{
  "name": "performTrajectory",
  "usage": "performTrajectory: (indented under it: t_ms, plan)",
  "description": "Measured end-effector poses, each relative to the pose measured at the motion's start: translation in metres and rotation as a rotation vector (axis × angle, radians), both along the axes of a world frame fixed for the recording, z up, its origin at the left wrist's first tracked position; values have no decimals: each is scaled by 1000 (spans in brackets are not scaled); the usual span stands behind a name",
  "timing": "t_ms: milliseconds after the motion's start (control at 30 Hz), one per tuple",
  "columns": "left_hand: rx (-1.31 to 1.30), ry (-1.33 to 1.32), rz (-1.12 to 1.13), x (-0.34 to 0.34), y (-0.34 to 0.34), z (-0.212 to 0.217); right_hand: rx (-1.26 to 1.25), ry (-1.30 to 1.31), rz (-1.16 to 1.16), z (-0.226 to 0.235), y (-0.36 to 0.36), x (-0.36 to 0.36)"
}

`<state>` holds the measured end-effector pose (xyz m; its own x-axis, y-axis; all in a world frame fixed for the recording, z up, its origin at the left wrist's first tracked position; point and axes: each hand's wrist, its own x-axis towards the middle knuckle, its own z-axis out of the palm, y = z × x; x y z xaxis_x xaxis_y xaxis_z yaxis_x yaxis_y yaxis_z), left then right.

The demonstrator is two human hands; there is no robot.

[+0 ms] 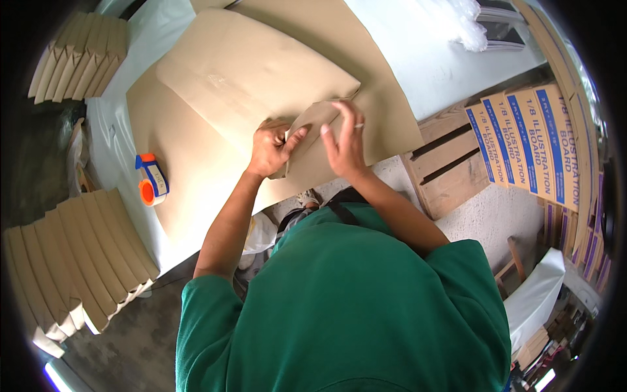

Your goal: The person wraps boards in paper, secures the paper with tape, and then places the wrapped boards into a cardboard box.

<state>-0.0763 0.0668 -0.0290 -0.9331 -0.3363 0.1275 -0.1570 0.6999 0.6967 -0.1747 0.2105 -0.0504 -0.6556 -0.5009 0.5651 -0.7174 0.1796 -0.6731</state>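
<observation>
Tan paper (261,78) (quite plain), green shirt (346,307), orange-blue tape dispenser (154,181), blue-striped tan boxes (528,144)

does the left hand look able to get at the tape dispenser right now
Probably yes: only brown paper shows between the left hand and the tape dispenser, though that hand must first release the flap.

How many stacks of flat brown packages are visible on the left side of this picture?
2. One upper stack is near the top left corner; one lower stack is below the orange, blue and white tape dispenser. Others may be hidden.
</observation>
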Motion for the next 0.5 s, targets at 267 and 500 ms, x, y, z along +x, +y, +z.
performTrajectory:
  t_ms: [267,500]
  plan:
    - [245,18,55,9,-9,-2,289,-57,102,-34,-20,38]
    - [-437,-95,942,101,-129,19,569,-65,-118,-7,-15,38]
